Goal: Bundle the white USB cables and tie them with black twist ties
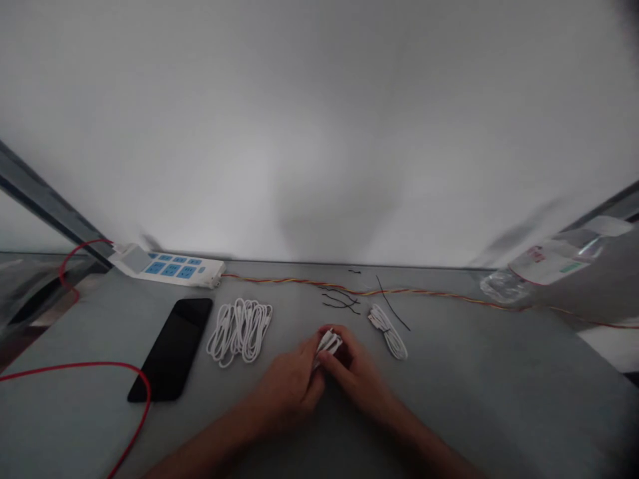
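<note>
Between my two hands, a white charging cable (328,344) is bunched into a small bundle. My left hand (294,376) is closed around its left side, and my right hand (352,366) grips it from the right, with the thumb across the front. Fingers hide much of the bundle. To the right lies another coiled white cable (392,336), bound at its middle with a dark tie. A heap of looped white cables (240,330) rests left of my hands. Beyond my fingertips several black twist ties (342,301) are scattered on the grey table (449,386).
A black phone (172,349) lies at the left, with a red cable (134,367) crossing its lower corner. Behind it is a white power strip (174,268) with blue sockets. A twisted red-yellow wire (299,281) runs along the back. A clear plastic bottle (554,259) lies far right.
</note>
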Available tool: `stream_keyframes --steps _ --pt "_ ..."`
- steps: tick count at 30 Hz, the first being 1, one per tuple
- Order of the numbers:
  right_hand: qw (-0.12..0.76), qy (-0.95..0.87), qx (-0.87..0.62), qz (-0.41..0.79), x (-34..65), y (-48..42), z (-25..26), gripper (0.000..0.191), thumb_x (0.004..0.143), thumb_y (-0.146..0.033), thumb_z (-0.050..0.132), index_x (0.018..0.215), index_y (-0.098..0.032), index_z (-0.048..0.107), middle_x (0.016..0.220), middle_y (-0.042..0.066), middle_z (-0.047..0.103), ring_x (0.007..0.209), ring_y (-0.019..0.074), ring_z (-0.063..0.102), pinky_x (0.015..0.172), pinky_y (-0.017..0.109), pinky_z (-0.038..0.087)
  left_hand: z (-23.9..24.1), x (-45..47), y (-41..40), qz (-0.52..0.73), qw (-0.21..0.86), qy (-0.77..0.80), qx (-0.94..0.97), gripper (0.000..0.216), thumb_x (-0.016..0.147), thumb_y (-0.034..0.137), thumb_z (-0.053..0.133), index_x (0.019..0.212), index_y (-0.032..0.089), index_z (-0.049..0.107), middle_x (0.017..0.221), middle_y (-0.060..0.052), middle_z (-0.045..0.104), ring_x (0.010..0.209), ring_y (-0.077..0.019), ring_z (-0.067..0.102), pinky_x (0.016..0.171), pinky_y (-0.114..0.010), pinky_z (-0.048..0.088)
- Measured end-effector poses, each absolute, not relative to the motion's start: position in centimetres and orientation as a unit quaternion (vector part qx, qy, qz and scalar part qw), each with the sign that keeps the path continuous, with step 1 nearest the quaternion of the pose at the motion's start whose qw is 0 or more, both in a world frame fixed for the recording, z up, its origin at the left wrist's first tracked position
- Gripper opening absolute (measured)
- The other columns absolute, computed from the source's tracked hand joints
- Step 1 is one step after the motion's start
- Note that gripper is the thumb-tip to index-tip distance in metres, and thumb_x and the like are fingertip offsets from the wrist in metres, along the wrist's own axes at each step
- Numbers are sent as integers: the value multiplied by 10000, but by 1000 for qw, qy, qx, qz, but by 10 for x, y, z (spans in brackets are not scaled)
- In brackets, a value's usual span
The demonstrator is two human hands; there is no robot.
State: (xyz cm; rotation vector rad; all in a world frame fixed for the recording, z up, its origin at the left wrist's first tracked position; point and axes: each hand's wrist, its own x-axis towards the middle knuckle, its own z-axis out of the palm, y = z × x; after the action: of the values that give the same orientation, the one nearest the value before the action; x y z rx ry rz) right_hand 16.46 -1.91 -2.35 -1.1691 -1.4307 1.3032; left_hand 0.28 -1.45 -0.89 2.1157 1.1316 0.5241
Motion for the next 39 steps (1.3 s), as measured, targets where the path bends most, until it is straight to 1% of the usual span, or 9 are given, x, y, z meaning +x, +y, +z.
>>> stream_keyframes --steps 4,7,12,18,24,28,31,34,39 --pt "421 -571 -491 505 165 -17 -24 208 833 -386 581 937 -209 546 724 -25 574 643 141 561 592 250 451 -18 6 -15 189 319 469 801 607 872 289 443 1439 103 336 1051 -200 702 785 -311 700 717 -389 528" --pt "405 -574 -515 492 165 -15 -24 231 824 -428 588 817 -206 523 645 -42 523 581 130 516 538 235 408 -22 7 -12 183 332 483 789 564 891 344 427 1417 144 397 974 -178 730 697 -296 704 642 -349 523" --pt "382 -592 -518 485 167 -16 -19 280 862 -452 506 754 -195 527 661 -19 540 601 139 512 563 247 409 -21 8 -8 146 339 492 788 523 881 386 441 1351 163 496 919 -169 740 770 -318 698 700 -371 524" --pt "421 -593 -507 462 167 -15 -17 233 873 -397 499 743 -204 505 631 -36 492 578 126 465 551 236 383 -16 5 -11 212 324 429 816 442 925 330 368 1304 171 531 1152 -150 667 1013 -281 645 878 -375 499" --pt "417 -620 -509 428 169 -14 -22 235 910 -410 450 837 -206 540 681 -20 549 609 138 518 568 235 415 -26 7 -11 215 284 447 820 454 941 265 348 1365 147 458 1205 -164 643 1072 -288 628 916 -421 498" --pt "349 -671 -568 324 187 0 -23 323 951 -372 336 1085 -180 559 756 26 623 671 177 587 626 279 446 -22 3 -9 243 312 449 801 418 956 268 340 1334 175 493 1248 -121 629 1114 -254 614 956 -397 489" --pt "249 -662 -688 164 202 14 -23 317 915 -296 438 1157 -123 549 940 102 644 767 216 621 697 318 448 -15 0 -8 247 309 462 793 410 964 278 327 1323 179 496 1274 -92 616 1160 -225 586 1002 -395 462" --pt "130 -660 -734 90 206 24 -25 295 928 -253 420 1152 -126 562 1115 148 593 849 241 637 683 322 441 -12 -3 -6 235 297 477 793 431 962 280 309 1330 131 477 1307 -114 588 1200 -215 555 1041 -403 428" --pt "42 -652 -753 81 199 27 -24 280 967 -274 347 1011 -169 602 1063 118 609 847 231 649 616 297 417 -14 -3 -3 225 283 487 795 436 954 259 300 1328 118 476 1320 -128 573 1219 -220 538 1047 -427 421"
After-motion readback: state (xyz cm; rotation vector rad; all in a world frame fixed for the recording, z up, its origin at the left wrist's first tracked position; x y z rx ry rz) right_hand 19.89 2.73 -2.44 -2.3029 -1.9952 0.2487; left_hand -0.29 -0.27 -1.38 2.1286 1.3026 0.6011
